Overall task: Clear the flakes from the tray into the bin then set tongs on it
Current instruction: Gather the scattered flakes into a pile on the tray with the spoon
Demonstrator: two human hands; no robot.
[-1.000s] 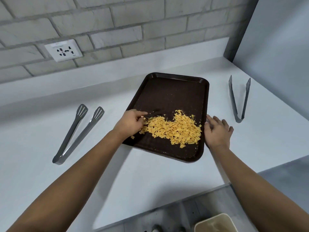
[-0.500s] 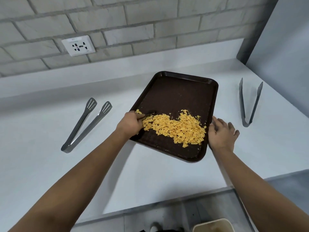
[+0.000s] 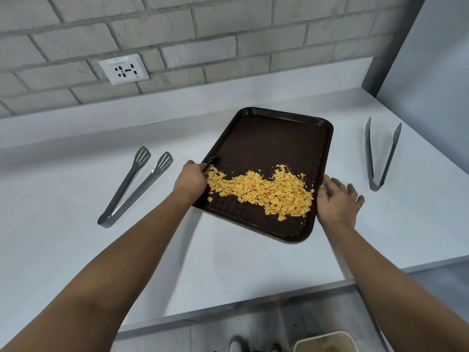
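We have the tray (image 3: 276, 146) on the counter (image 3: 228, 270), at twelve o'clock from us, turned so its long axis runs toward one o'clock. The flakes (image 3: 264, 191) lie in a loose drift across its near half, none yet in the bin (image 3: 327, 342), which sits on the floor at five o'clock, below the counter's edge. Our left hand (image 3: 191, 180) grips the tray's nine-o'clock rim, fingers curled over it with the tips in among the flakes. Our right hand (image 3: 336, 196) lies at the three-o'clock rim, fingers spread and relaxed, touching or just beside it; whether it has hold underneath we cannot tell. We judge the tray stiff, light and rather slick, so the flakes will slide freely once it tips, and they are brittle and weightless enough to scatter. The long rims look like the best hold, one hand on each, keeping it level until a near corner is over the bin. Two tongs wait: the left tongs (image 3: 134, 186) at nine o'clock of the tray, the right tongs (image 3: 380, 153) at three, both well apart from it.
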